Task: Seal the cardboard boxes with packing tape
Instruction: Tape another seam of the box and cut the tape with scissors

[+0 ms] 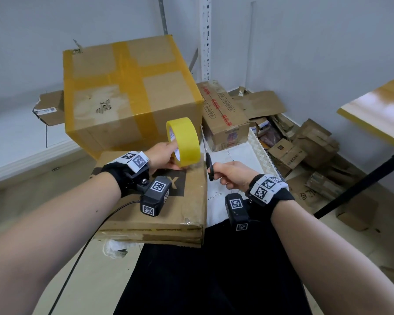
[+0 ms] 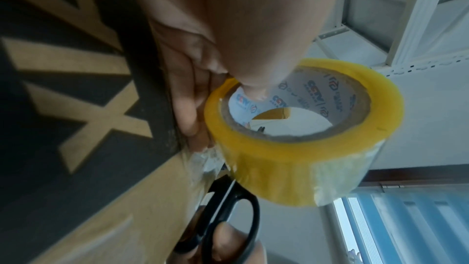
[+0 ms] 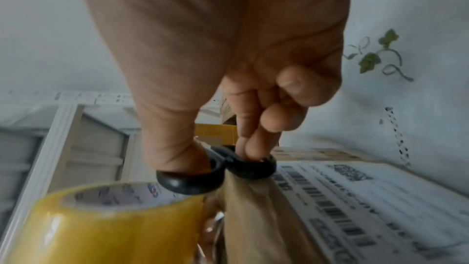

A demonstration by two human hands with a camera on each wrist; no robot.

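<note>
One tape roll; one pair of scissors; two hands; one big taped box

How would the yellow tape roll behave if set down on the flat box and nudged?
On its rim, the tape roll would probably roll: it is round. Its hollow core suggests lightness. The left hand holds it above the flat box.

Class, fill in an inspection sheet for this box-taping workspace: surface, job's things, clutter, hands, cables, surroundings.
Surface: white embroidered cloth under the boxes.
Job's things: flat cardboard box nearest; yellow tape roll at its far right corner; big taped box behind.
Clutter: heap of flattened cartons on the right.
Hands: left hand grips the roll, thumb inside the core; right hand holds black scissors, fingers through the loops.
Cables: black cable running from the left wrist camera.
Surroundings: white walls, perforated shelving post, table at right.
</note>
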